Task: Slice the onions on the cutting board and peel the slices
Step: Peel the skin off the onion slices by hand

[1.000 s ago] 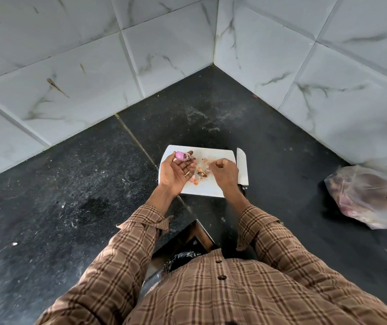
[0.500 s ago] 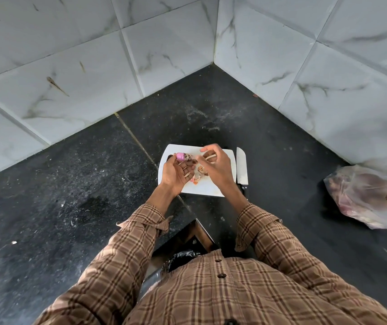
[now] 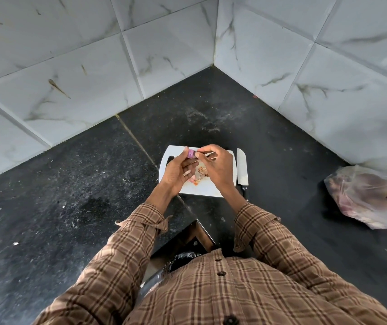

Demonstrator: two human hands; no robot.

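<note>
- Purple and small, the onion piece (image 3: 190,153) sits between the thumb and fingers of my left hand (image 3: 178,172), held up just above the far edge of the cutting board (image 3: 204,191).
- My left hand is curled loosely, with only the fingertips closed on the piece.
- My right hand (image 3: 218,168) is pinched shut right beside the piece. I think it has a thin strip of skin, but that is too small to be sure.
- To peel well, I would hold the piece still with the left hand and pull the skin slowly away with the right, so it comes off in one go and does not tear.
- I would keep both hands over the board, so the scraps fall on it.
- The piece looks shiny and smooth on the side I can see. Most of it hides behind my fingers.
- Dry brown and orange peels (image 3: 199,175) lie on the board, under my hands.
- The knife (image 3: 242,168) lies flat just to the right of the board. Nobody is holding it.
- A plastic bag (image 3: 373,195) lies far to the right of the board.
</note>
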